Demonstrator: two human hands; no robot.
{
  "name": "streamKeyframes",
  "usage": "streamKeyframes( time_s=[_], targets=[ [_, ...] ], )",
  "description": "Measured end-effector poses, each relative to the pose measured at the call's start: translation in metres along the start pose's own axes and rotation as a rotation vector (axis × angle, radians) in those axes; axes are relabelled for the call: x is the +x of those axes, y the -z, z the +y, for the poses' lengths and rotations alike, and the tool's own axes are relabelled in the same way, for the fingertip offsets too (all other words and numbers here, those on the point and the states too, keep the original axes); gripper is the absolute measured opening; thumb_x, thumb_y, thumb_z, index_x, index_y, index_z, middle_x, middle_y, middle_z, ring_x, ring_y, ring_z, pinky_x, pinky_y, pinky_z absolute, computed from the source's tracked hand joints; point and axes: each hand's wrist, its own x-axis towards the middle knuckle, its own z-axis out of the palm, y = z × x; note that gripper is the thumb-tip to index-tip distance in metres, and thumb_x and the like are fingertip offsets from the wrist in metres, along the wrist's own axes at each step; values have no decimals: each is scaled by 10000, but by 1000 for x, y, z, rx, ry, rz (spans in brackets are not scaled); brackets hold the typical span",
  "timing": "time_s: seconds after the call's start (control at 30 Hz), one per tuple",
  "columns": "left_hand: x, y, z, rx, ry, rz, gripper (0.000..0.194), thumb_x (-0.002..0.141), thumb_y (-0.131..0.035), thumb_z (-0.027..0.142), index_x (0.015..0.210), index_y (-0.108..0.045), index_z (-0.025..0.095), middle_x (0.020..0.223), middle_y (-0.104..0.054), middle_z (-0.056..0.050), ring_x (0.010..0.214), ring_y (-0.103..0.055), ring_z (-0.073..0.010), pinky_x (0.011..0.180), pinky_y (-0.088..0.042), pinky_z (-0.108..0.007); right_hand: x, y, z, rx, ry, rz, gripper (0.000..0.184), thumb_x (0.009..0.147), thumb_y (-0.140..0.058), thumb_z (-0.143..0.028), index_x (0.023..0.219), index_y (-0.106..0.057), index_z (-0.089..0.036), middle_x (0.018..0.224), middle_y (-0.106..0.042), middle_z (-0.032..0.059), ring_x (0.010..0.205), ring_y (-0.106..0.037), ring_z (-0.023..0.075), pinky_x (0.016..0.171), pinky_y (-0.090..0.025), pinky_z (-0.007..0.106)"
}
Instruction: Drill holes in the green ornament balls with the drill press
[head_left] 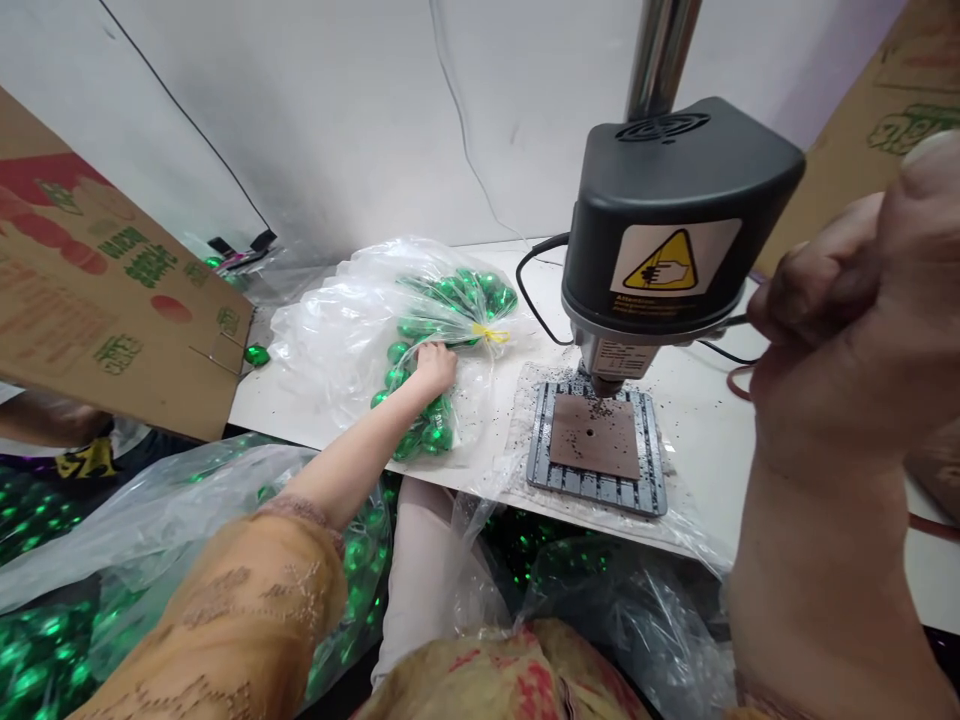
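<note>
My left hand [437, 366] reaches to shiny green balls [437, 436] lying on and in a clear plastic bag [337, 310] on the white table. Its fingers are curled down among the balls; what they hold, if anything, is hidden. On the right, my right hand [855, 270] is closed in a fist around the feed handle [738, 320] of a black bench drill press [675, 220], most of the handle being covered by the hand. Under the chuck [606, 384], a brown square board [596, 437] with a small hole lies on the slotted metal base [652, 490].
Dark shavings are scattered around the base. A yellow tie [491, 333] gathers the bag. Cardboard boxes [120, 290] stand left and at the far right. Bags of green balls [360, 560] fill the space below the table edge. Another person's arm [45, 418] shows at far left.
</note>
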Motion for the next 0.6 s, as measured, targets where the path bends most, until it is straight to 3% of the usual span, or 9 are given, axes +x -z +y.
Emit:
streamKeyframes(
  time_s=[0.07,0.13,0.2,0.3,0.37,0.47,0.6],
  targets=[
    [-8,6,1,15,-33,-26,307,750,-679,246,1034,-713,133,1157,-610,-212,1166,-535,-406,1033,-347,-564,2,-1,2,36,34,-8,441,749,-718,-383,498,-396,-215,441,-372,-46,385,-321,75,433,-166,326],
    [-17,10,4,-128,-95,-83,326,753,-691,282,1058,-713,169,1104,-633,-143,1034,-604,-305,967,-446,-452,3,-1,2,54,49,-24,439,754,-716,-379,495,-400,-218,430,-362,-48,378,-306,76,425,-161,326],
    [-27,9,12,-527,-127,-163,361,800,-656,367,1109,-690,184,1039,-654,-99,915,-632,-237,851,-519,-386,4,-1,2,66,85,-33,410,767,-707,-341,503,-419,-216,429,-356,-50,378,-304,75,410,-170,319],
    [-41,1,30,-1219,-28,-253,413,836,-625,438,1176,-636,204,1059,-670,-84,875,-648,-200,762,-570,-362,4,-1,2,78,159,-62,394,790,-681,-303,512,-417,-216,432,-352,-50,381,-301,68,382,-184,301],
    [-50,-7,44,-1464,54,-284,425,818,-663,444,1171,-625,210,1090,-669,-83,884,-654,-186,776,-579,-360,4,-1,0,66,188,-90,397,808,-657,-288,513,-400,-217,429,-353,-50,379,-299,65,371,-190,291],
    [-61,-18,64,-1542,53,-298,486,743,-764,396,1162,-615,200,1092,-669,-79,880,-653,-164,760,-561,-311,2,-2,-4,10,210,-104,394,835,-608,-244,515,-379,-210,429,-368,-49,373,-307,59,378,-205,278],
    [-71,-33,79,-1397,-40,-290,563,706,-792,355,1185,-548,187,1030,-677,-69,846,-646,-163,692,-509,-276,-2,-6,-10,-54,245,-68,377,856,-557,-204,539,-353,-201,433,-384,-48,369,-320,55,391,-208,265]
  ],
)
